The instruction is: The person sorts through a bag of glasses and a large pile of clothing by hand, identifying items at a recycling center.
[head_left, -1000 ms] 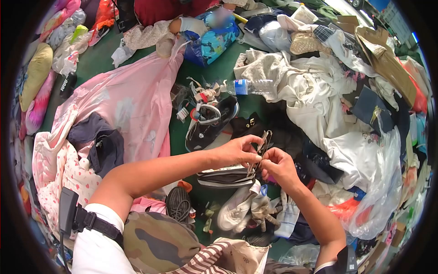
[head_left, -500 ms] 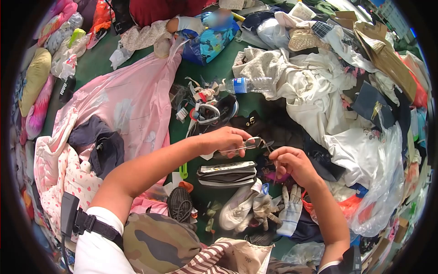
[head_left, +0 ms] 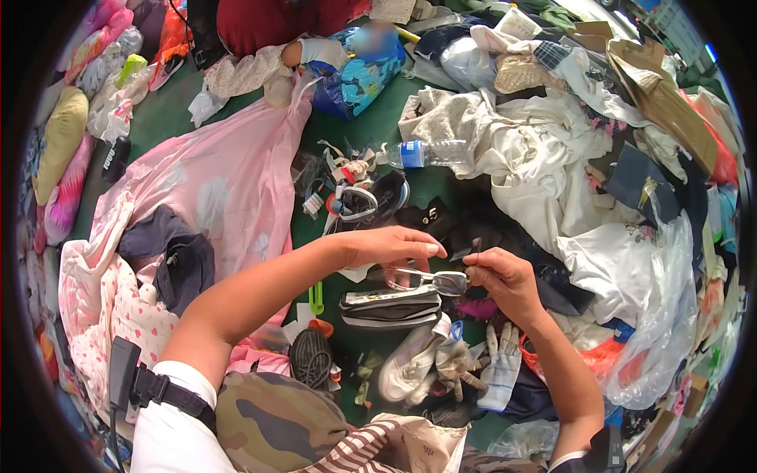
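Note:
A pair of glasses (head_left: 426,281) with a pale frame hangs between my hands, lenses side by side. My right hand (head_left: 505,277) pinches it at its right end, and a thin temple sticks up by the fingertips. My left hand (head_left: 397,247) is just above the left lens, its index finger and thumb stretched out and apart from the right fingers. Some of its lower fingers show behind the left lens. Below the glasses lies a black and grey zippered pouch (head_left: 390,309). White shoes (head_left: 406,366) and a striped glove (head_left: 501,369) lie nearer to me.
Pink cloth (head_left: 229,181) spreads at left. White clothes (head_left: 544,165) and a clear plastic bag (head_left: 666,315) lie at right. A plastic bottle (head_left: 434,154) and sandals (head_left: 367,201) are ahead. Another person's gloved hand (head_left: 323,52) is by a blue bag (head_left: 359,83) at the top.
The glasses have moved down and turned so both lenses show. My left hand's fingers have straightened and opened, and my right hand has shifted slightly.

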### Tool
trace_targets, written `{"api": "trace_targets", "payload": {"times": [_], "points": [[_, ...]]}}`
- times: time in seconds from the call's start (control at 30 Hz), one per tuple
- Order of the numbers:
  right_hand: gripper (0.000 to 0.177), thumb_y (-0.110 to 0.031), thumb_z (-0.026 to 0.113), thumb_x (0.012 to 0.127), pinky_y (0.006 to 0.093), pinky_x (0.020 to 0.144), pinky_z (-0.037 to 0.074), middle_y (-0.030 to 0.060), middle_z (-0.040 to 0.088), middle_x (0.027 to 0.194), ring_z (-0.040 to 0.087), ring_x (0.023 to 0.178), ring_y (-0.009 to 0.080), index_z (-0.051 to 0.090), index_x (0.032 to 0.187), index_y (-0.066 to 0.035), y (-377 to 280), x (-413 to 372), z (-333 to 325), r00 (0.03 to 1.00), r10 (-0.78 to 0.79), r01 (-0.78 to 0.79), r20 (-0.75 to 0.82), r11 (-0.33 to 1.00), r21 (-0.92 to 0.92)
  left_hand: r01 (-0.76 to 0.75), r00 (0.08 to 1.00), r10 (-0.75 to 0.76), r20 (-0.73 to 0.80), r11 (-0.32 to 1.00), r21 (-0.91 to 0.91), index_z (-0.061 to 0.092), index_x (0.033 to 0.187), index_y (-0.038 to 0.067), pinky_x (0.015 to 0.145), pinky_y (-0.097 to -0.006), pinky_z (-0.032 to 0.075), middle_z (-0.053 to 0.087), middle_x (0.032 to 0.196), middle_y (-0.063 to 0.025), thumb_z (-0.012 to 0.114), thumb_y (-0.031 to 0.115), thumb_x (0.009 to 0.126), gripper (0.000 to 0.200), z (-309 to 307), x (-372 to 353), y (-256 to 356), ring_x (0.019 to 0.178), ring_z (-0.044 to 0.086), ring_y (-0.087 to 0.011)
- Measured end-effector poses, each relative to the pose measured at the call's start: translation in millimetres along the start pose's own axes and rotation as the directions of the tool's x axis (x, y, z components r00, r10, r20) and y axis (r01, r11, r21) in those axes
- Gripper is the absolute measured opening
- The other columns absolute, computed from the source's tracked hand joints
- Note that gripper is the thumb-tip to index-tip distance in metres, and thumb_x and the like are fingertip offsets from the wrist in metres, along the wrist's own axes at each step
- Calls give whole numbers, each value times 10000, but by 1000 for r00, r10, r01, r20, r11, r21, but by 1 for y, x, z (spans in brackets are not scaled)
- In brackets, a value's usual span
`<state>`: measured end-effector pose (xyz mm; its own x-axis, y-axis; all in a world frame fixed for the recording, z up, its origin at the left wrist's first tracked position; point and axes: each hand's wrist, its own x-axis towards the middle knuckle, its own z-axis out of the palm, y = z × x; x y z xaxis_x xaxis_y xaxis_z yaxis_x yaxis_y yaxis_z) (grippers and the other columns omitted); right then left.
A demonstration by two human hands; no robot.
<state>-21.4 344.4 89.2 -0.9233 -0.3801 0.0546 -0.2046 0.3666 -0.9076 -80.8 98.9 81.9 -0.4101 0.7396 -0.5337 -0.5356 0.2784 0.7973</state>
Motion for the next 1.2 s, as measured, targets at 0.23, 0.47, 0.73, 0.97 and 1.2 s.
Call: {"api": "trace_targets", "payload": {"times": [0.23,0.47,0.73,0.97,1.2], "points": [[153,-22,635,812,216,601,473,45,606,825,586,682,93,638,963,4,2,1,-3,997,32,-24,-65,992,127,-372,763,626,164,218,902,668,890,135,723,-321,459,585,833,-16,673,184,760,139,4,8,-3,806,555,-195],[154,-57,636,825,207,579,465,39,607,815,573,650,75,630,967,3,-5,0,-5,987,146,-139,-60,984,111,-310,767,635,91,243,919,607,814,119,698,-341,469,551,793,-21,623,163,775,61,14,4,1,805,554,-216],[136,-58,634,835,195,575,456,21,605,775,564,641,58,630,958,1,-1,1,-6,986,80,-58,-147,987,152,-343,601,796,-77,344,874,565,877,52,636,-309,456,547,805,-61,580,75,823,60,18,-3,12,740,573,-228],[119,-9,622,831,189,597,461,31,585,832,568,672,62,614,947,18,-10,-1,-11,941,66,12,-333,974,228,-527,560,677,-477,736,426,546,935,29,598,-202,447,519,792,-4,537,47,892,47,21,-11,25,673,515,-63],[135,93,571,814,209,590,494,108,558,921,591,696,111,586,942,52,-73,-8,-40,831,-243,325,-500,942,84,-785,118,924,-365,312,535,560,936,17,566,-201,398,541,779,-26,585,-16,832,112,64,-66,85,656,502,-64]]}}
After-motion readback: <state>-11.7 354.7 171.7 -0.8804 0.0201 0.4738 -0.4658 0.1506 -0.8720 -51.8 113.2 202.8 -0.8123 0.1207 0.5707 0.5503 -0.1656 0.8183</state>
